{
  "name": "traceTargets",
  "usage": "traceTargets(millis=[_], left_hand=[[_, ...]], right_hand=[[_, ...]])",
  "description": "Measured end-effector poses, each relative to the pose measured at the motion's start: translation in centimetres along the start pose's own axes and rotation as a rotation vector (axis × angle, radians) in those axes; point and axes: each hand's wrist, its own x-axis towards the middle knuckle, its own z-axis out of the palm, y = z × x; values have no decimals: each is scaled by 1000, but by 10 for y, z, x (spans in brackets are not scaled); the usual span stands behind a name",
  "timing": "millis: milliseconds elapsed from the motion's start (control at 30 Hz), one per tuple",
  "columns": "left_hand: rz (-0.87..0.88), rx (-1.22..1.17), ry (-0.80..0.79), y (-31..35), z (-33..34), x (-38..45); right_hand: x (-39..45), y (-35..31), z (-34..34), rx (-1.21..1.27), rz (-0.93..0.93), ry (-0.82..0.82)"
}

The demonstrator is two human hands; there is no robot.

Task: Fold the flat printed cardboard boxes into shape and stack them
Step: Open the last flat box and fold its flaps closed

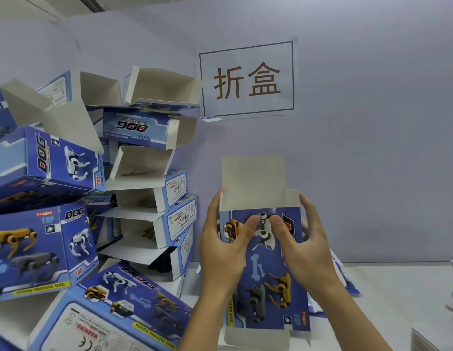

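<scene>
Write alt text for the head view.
Both hands, left and right, hold a blue printed box upright, thumbs on its front, top flap open. A pile of folded boxes leans at left; a sign hangs on the wall.

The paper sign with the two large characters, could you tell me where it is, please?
The sign hangs on the wall, upper centre, right of the stacked boxes.

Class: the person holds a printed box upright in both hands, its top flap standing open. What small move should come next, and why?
Probably fold the top flap down and tuck it in. The box already looks squared up, the left hand and right hand hold its sides with thumbs on the front, and the flap stands open.
</scene>
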Motion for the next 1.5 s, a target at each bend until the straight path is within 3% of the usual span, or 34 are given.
traceTargets(millis=[233, 400, 533, 600, 667, 767, 967, 1100, 1367, 1500], left_hand=[[-6, 89, -46, 7, 2, 1], [-113, 40, -55, 13, 0, 4], [-204, -99, 33, 19, 1, 6], [-223, -108, 81, 22, 0, 7], [-247, -106, 82, 24, -2, 10], [-259, -57, 63, 27, -6, 13], [-265, -127, 22, 36, -2, 11], [-240, -77, -18, 38, -1, 12], [-191, -120, 70, 36, -3, 10], [-66, -100, 87, 35, -3, 10]], right_hand=[[1, -1, -6, -58, -6, -58], [3, -6, -8, -187, -42, -131], [12, -17, -7, -188, 119, -243], [18, -25, -3, -119, 203, -240], [16, -28, 0, -137, 170, -230], [8, -28, 3, -132, 142, -134], [10, -31, 4, -15, 254, -4], [11, -34, 3, 0, 278, -60], [10, -33, 4, 19, 249, -59], [9, -31, 4, 60, 195, -41]])
